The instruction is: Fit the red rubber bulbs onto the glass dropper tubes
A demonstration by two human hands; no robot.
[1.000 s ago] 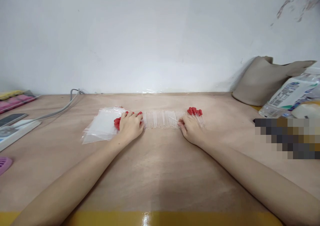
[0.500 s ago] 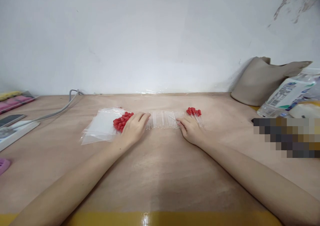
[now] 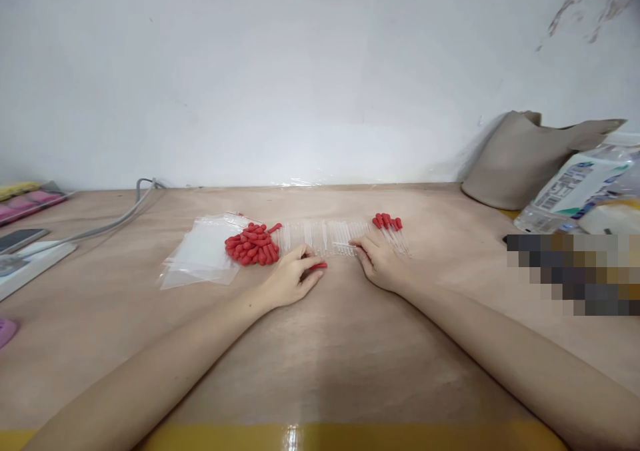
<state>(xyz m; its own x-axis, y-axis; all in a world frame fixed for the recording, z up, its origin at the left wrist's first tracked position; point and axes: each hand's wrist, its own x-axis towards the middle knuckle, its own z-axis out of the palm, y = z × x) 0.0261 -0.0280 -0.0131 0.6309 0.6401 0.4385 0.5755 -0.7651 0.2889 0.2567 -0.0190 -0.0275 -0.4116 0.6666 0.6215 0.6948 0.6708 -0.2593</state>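
Observation:
My left hand (image 3: pixel 295 276) is closed on a red rubber dropper bulb (image 3: pixel 319 265), whose narrow end sticks out to the right between thumb and fingers. My right hand (image 3: pixel 381 259) pinches a thin clear dropper tube (image 3: pixel 343 244), its free end pointing left. Between and behind both hands lies a row of clear dropper tubes (image 3: pixel 320 232), side by side. A pile of red bulbs (image 3: pixel 250 244) sits at the row's left end. Just past my right hand lie several droppers with red bulbs fitted (image 3: pixel 387 221), their tubes partly hidden by the hand.
Clear zip bags (image 3: pixel 200 254) lie left of the bulbs. Farther left are a grey cable (image 3: pixel 120 221), a phone (image 3: pixel 23 238) and a white power strip (image 3: pixel 45 258). A beige container (image 3: pixel 515 161) and a labelled plastic bottle (image 3: pixel 570 184) stand at the right, by the wall.
My left hand has moved right and nearer, away from the bulb pile, and now holds a red bulb. My right hand stays nearly in place with its tube, now lying more level.

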